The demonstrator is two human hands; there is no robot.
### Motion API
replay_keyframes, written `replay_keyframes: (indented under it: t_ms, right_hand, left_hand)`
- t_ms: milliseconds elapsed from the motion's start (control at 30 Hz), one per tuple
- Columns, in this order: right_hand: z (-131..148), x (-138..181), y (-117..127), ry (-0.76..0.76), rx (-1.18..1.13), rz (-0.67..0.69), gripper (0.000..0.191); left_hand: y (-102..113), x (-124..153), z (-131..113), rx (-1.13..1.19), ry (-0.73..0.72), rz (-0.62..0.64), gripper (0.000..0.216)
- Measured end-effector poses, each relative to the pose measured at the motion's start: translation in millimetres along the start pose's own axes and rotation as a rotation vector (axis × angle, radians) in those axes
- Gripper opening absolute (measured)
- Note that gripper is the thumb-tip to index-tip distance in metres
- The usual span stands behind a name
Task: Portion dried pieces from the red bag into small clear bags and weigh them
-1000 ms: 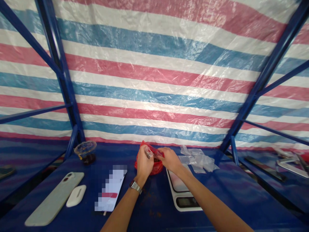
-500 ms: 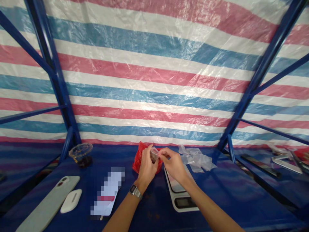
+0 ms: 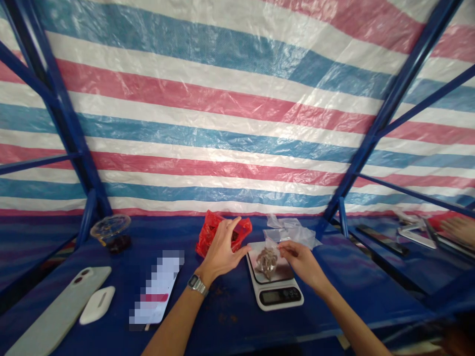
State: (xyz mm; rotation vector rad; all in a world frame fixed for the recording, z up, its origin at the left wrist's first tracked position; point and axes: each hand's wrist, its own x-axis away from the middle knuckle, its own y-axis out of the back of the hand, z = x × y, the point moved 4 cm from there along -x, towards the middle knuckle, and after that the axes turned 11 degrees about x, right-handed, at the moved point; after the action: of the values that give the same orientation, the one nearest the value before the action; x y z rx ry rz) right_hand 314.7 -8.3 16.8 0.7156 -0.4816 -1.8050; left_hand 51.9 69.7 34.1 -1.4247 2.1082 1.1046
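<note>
Item: clear plastic bag (image 3: 272,247) of brown pieces (image 3: 266,263), resting on digital kitchen scale (image 3: 273,296), lower centre of frame. Right hand (image 3: 302,264): grip pinched on bag's top edge. Left hand (image 3: 220,252): grip open, empty, just below red plastic bag (image 3: 210,237).

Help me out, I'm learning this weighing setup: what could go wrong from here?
The right hand pinches the top of the clear plastic bag on the digital kitchen scale, so the reading may come out wrong while that grip lasts. The loose clear bags lie right behind the scale and could slide onto its platform, possibly adding weight.
</note>
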Motion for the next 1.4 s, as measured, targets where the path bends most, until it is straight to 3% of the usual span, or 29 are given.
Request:
replay_keyframes:
  t_ms: [133, 333, 433, 600, 733, 867, 1000, 1400]
  right_hand:
    - [-6.5, 7.0, -6.2, -0.011, 0.004, -0.026, 0.036]
    - [24.3, 10.5, 3.0, 0.072, 0.045, -0.033, 0.029]
    - [26.5, 7.3, 4.2, 0.067, 0.056, -0.043, 0.028]
    - [3.4, 4.4, -3.6, 0.040, 0.191, -0.048, 0.027]
    - [-19.2, 8.8, 2.1, 0.054, 0.314, -0.212, 0.034]
    - [-44.9, 18.8, 11.5, 0.024, 0.263, -0.409, 0.043]
    - [-66.2, 30.5, 14.0, -0.061, 0.221, -0.506, 0.045]
    - [-59.3, 38.4, 10.9, -0.085, 0.103, -0.440, 0.046]
  left_hand:
    - [-3.4, -0.4, -1.9, -0.021, -0.001, 0.021, 0.070]
    - [-8.6, 0.8, -3.9, -0.062, 0.008, 0.067, 0.063]
    - [-11.7, 1.6, -4.1, -0.075, 0.001, 0.090, 0.060]
    - [-14.6, 1.8, -2.8, -0.077, -0.010, 0.120, 0.047]
    - [-11.7, 1.1, 0.7, -0.084, -0.021, 0.094, 0.041]
    - [-8.9, 0.6, 4.9, -0.093, -0.020, 0.071, 0.037]
    - [-8.5, 0.2, 5.5, -0.104, -0.034, 0.052, 0.032]
    - [-3.5, -3.2, 2.1, -0.164, -0.068, -0.009, 0.024]
